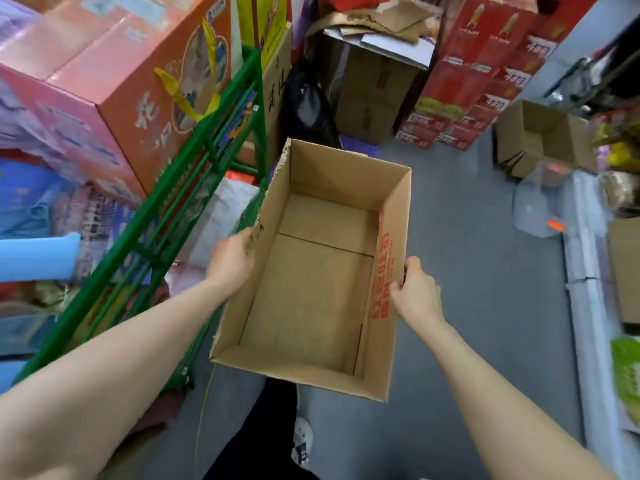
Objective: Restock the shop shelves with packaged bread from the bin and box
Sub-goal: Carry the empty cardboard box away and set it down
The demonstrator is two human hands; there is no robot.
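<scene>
An open brown cardboard box (311,289) with red print on its right wall hangs in the air above the grey floor, and nothing lies inside it. My left hand (231,259) grips its torn left wall, fingers curled over the edge. My right hand (414,291) grips the right wall near the red print. No packaged bread is visible in the box.
A green metal rack (194,188) stands on the left, with pink and orange cartons (114,81) beside it. Red cartons (485,71) and brown boxes are stacked at the back. Another open cardboard box (540,136) and a clear plastic bin (540,202) sit on the floor at right.
</scene>
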